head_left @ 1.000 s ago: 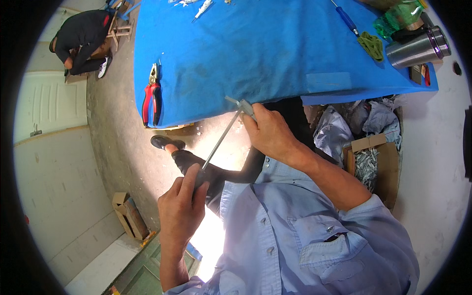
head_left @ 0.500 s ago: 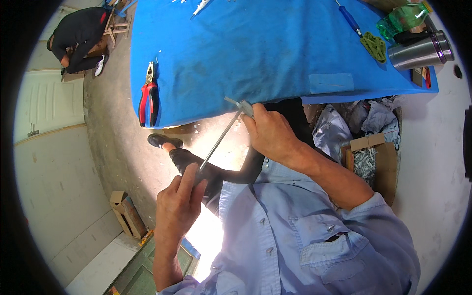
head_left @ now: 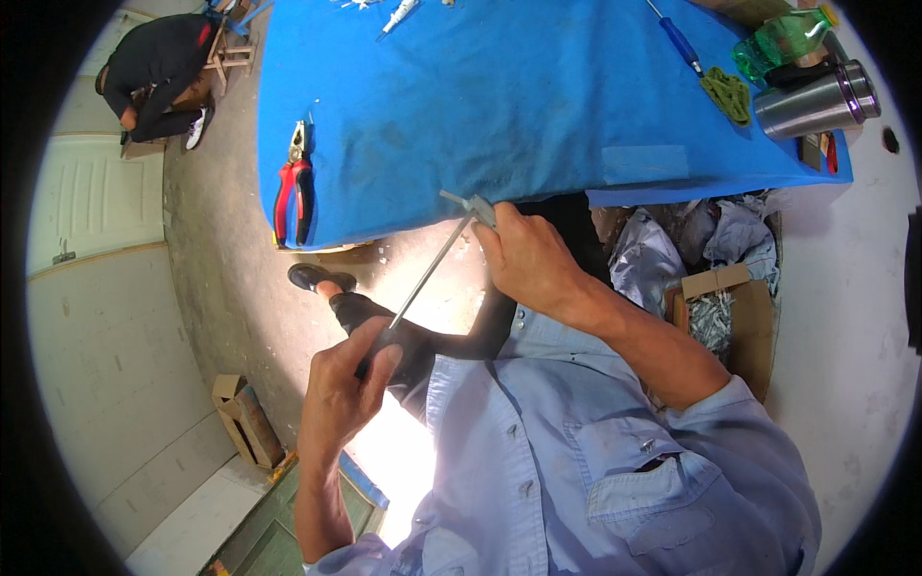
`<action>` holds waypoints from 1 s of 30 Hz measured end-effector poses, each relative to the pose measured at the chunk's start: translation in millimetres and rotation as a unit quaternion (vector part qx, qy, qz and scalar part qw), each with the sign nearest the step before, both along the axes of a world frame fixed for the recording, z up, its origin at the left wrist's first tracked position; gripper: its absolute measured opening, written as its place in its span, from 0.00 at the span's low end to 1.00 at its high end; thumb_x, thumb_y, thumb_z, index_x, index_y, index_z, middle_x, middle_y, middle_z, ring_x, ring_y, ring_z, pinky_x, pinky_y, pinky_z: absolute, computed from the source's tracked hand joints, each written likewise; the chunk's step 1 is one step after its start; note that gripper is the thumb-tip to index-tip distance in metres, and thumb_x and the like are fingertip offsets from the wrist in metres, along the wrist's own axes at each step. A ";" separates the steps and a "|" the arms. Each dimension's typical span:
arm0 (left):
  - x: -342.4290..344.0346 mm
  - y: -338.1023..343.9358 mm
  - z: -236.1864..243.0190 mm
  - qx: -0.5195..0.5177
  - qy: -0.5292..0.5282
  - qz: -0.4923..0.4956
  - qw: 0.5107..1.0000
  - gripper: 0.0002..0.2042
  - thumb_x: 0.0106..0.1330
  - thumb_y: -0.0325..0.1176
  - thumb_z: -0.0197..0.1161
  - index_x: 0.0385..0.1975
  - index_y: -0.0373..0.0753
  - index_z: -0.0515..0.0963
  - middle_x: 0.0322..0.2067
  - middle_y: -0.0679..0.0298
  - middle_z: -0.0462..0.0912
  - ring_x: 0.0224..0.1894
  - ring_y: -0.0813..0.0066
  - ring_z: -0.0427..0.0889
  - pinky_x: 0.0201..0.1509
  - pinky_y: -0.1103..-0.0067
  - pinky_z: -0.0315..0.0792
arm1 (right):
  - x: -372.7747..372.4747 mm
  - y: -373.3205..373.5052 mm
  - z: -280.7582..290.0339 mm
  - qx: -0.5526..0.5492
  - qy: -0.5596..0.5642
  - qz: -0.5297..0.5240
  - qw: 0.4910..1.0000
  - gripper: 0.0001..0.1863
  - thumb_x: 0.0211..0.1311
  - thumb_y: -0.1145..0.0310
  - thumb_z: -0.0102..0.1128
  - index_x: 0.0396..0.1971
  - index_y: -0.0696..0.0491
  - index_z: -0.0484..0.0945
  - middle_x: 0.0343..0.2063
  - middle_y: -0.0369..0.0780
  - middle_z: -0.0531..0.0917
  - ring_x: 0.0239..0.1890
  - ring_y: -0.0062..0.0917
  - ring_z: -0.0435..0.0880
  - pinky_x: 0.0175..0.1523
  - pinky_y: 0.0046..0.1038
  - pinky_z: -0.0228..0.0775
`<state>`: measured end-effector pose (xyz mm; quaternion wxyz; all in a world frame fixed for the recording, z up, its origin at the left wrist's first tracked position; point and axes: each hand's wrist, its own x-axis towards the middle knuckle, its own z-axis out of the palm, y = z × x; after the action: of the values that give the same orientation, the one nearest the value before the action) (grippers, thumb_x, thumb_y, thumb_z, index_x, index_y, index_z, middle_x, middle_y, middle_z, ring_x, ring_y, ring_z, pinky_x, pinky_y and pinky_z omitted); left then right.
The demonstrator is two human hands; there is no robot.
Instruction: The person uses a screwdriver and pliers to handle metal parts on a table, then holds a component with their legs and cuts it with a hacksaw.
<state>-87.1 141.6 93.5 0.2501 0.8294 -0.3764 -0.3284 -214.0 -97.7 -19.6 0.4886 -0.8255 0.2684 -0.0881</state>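
My left hand (head_left: 351,379) is wrapped round the dark handle of a screwdriver (head_left: 429,273), whose long metal shaft slants up to the right. The shaft's tip meets a small grey metal part (head_left: 477,206) with a thin rod sticking out to its left. Between thumb and fingers, my right hand (head_left: 535,259) pinches this part, just off the near edge of the blue-covered table (head_left: 432,106). My fingers hide much of the part, so its exact kind does not show.
Red-and-black pliers (head_left: 294,187) lie at the table's left edge. On the right are a blue-handled screwdriver (head_left: 680,44), a green cloth (head_left: 726,96), a green bottle (head_left: 783,43) and a steel flask (head_left: 812,104). Below stands a carton (head_left: 754,326) of metal pieces. Another person (head_left: 158,77) sits far left.
My left hand has turned on the screwdriver's handle, its fingers curling round further. My right hand and the grey part stay nearly where they were.
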 end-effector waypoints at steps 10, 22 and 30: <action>6.4 13.2 -20.3 -0.033 0.079 0.048 0.995 0.22 0.79 0.47 0.67 0.56 0.31 0.84 0.21 0.68 0.80 0.21 0.84 0.76 0.24 0.80 0.67 | 0.8 0.3 -5.0 -0.017 -0.007 -0.009 1.000 0.18 0.77 0.65 0.61 0.34 0.68 0.73 0.21 0.63 0.81 0.28 0.62 0.85 0.33 0.54 0.75; 13.5 16.8 -30.0 -0.042 0.233 0.096 0.967 0.23 0.80 0.50 0.66 0.56 0.33 0.84 0.20 0.68 0.81 0.14 0.87 0.71 0.15 0.85 0.61 | 0.2 -1.3 2.0 -0.006 0.008 -0.001 1.000 0.19 0.77 0.65 0.61 0.33 0.67 0.73 0.22 0.63 0.81 0.28 0.62 0.85 0.34 0.54 0.75; 12.6 20.5 -41.9 -0.038 0.318 0.139 0.937 0.23 0.79 0.51 0.66 0.55 0.34 0.85 0.20 0.68 0.81 0.13 0.88 0.70 0.14 0.85 0.59 | 0.5 -1.1 -2.4 0.016 -0.008 -0.008 1.000 0.17 0.77 0.65 0.59 0.34 0.67 0.73 0.23 0.63 0.81 0.29 0.62 0.85 0.35 0.54 0.75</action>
<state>-74.5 162.1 51.6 0.4316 0.7153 -0.1707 -0.5224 -213.5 -98.8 -22.1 0.5028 -0.8149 0.2726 -0.0940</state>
